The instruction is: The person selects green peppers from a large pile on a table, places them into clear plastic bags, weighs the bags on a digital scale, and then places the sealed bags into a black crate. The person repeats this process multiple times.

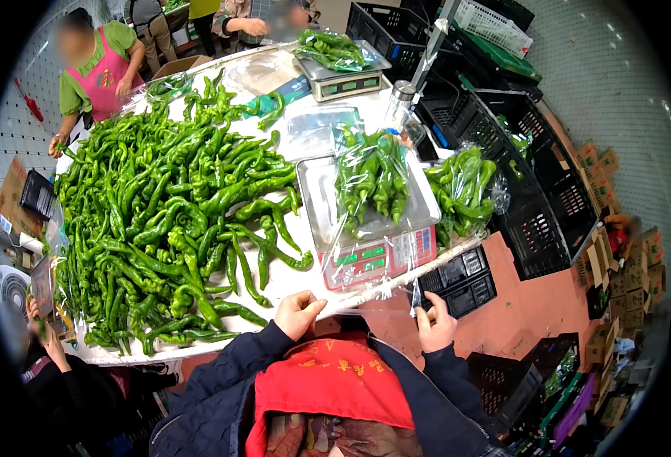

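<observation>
Clear film stretches between my two hands at the table's front edge, the mouth of a plastic bag (pixel 353 222) as far as I can see. My left hand (pixel 299 314) is closed in a pinch at the film's left side, near loose green peppers. On the right, my right hand (pixel 436 324) pinches the film's other edge, just off the table. Long green peppers (pixel 372 179) lie inside the bag on the metal pan of a red and white digital scale (pixel 379 260). Exactly where the film ends in my left fingers is hard to see.
A big heap of green peppers (pixel 160 206) covers the table's left side. Another filled bag (pixel 463 186) sits right of my scale; a second scale (pixel 347 80) stands farther back. Black crates (pixel 533 221) line the right. A person in a pink apron (pixel 103 65) stands far left.
</observation>
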A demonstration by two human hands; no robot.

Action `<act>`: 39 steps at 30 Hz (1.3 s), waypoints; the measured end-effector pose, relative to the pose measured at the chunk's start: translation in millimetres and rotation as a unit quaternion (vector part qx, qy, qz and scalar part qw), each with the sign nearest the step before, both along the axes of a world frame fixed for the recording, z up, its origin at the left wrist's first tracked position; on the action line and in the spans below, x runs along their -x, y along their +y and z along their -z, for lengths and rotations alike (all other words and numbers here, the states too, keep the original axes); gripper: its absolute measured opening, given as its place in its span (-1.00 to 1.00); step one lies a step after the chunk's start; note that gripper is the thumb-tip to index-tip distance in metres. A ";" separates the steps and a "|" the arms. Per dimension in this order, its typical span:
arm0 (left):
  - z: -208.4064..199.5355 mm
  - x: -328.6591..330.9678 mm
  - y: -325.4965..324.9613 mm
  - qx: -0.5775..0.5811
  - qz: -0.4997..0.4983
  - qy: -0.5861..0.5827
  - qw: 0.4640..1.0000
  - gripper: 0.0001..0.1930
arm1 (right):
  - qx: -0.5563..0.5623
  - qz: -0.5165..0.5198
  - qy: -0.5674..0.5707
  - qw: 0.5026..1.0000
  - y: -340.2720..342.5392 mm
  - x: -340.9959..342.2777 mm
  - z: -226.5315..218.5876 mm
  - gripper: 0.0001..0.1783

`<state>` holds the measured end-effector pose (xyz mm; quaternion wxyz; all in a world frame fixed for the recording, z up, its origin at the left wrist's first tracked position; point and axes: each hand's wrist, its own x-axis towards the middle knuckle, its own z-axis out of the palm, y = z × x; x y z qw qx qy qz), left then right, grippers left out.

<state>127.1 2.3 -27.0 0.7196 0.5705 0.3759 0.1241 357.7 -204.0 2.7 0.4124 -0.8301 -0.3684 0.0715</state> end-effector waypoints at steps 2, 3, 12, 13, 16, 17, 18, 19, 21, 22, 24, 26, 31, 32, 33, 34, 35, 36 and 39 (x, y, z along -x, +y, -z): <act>-3.0 3.9 -4.8 -0.006 -0.014 -0.015 1.000 -0.79 | -0.040 -0.026 -0.002 0.999 9.6 10.3 -16.8 -0.70; -5.0 4.9 -6.1 -0.004 -0.018 -0.023 1.000 -0.79 | -0.055 -0.059 0.011 0.997 21.5 19.7 -30.6 -0.74; -15.8 10.5 -14.2 0.009 -0.043 -0.067 0.997 -0.88 | -0.058 -0.323 0.089 0.941 109.8 79.2 -19.0 -0.88; -19.4 9.2 -15.3 0.028 -0.050 -0.066 0.996 -0.88 | -0.049 -0.321 0.115 0.939 115.6 82.4 -18.0 -0.87; -28.2 10.2 -16.8 0.068 -0.061 -0.062 0.994 -0.87 | -0.032 -0.325 0.136 0.935 123.2 85.0 -9.8 -0.86; -28.3 11.2 -16.8 0.071 -0.057 -0.060 0.994 -0.87 | -0.028 -0.327 0.133 0.935 124.0 85.2 -7.5 -0.86; -28.3 12.3 -17.1 0.073 -0.053 -0.058 0.994 -0.87 | -0.026 -0.328 0.135 0.935 123.7 85.8 -7.7 -0.86; -27.6 13.4 -17.8 0.077 -0.056 -0.054 0.994 -0.86 | -0.024 -0.330 0.136 0.934 123.4 86.2 -7.7 -0.86; -26.3 15.5 -19.3 0.084 -0.060 -0.048 0.994 -0.85 | -0.022 -0.334 0.135 0.933 122.0 86.9 -7.9 -0.86; -26.4 16.6 -18.7 0.083 -0.046 -0.043 0.994 -0.84 | -0.022 -0.336 0.133 0.932 121.5 87.1 -7.8 -0.86; -28.2 18.4 -16.7 0.082 -0.018 -0.034 0.996 -0.82 | -0.018 -0.334 0.135 0.933 120.4 87.1 -9.0 -0.86; -38.1 18.5 -15.5 0.069 0.003 -0.014 0.998 -0.79 | -0.011 -0.326 0.140 0.935 119.5 86.6 -11.2 -0.86; -23.0 3.1 11.6 -0.008 -0.010 0.002 1.000 -0.67 | -0.023 -0.335 0.107 0.936 118.6 83.5 -7.3 -0.85; -20.9 -7.6 17.0 -0.010 -0.006 0.006 1.000 -0.70 | -0.024 -0.337 0.094 0.936 119.4 84.9 -7.9 -0.84; -2.7 -15.4 20.5 -0.018 0.001 -0.026 0.999 -0.72 | -0.047 -0.341 0.072 0.936 120.1 87.2 -8.1 -0.80; 3.3 -24.0 23.5 -0.027 0.009 -0.059 0.998 -0.74 | -0.040 -0.359 0.024 0.932 119.0 84.6 -8.3 -0.80; 7.1 -28.6 22.4 -0.051 -0.010 -0.064 0.997 -0.78 | -0.032 -0.375 -0.025 0.926 115.9 81.2 -8.2 -0.80; 9.3 -29.5 20.4 -0.059 -0.015 -0.060 0.996 -0.78 | -0.024 -0.390 -0.074 0.918 111.5 77.3 -8.5 -0.79; 23.1 -28.5 14.3 -0.085 -0.031 -0.050 0.995 -0.79 | 0.069 -0.449 -0.123 0.882 67.4 50.9 9.3 -0.80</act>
